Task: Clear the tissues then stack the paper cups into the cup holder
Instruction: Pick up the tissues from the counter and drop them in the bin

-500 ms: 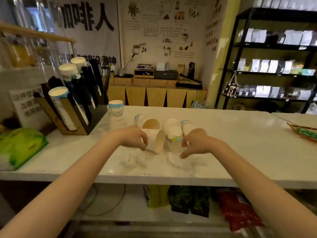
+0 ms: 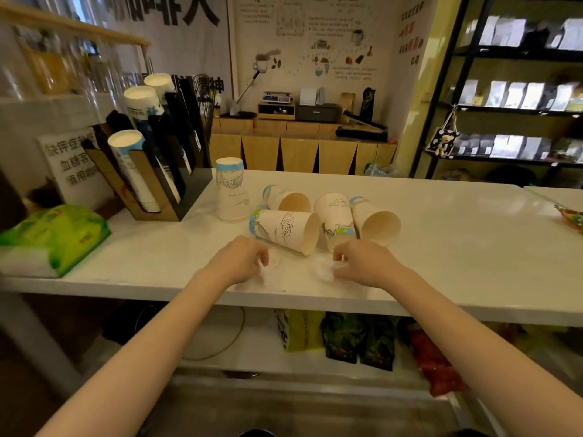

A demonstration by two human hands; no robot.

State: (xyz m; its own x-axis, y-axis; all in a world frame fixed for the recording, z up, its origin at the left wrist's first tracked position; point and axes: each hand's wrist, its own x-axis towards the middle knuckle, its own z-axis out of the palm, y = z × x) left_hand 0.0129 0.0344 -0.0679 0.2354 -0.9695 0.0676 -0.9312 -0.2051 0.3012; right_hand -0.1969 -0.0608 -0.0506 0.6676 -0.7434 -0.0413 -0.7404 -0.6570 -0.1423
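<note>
While both hands, left (image 2: 241, 258), right (image 2: 362, 261), pinch crumpled tissues (image 2: 325, 271), fingertips partly hidden; paper cups (image 2: 285, 227) toppled behind

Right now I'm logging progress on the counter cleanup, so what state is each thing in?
left hand: closed on a crumpled tissue
right hand: pinching another tissue
stacked cups: upside down, standing
nearest cup: on its side, mouth facing right
three more cups: tipped over, loose
cup holder: slots hold cup stacks
tissue pack: lying flat on the counter
</note>
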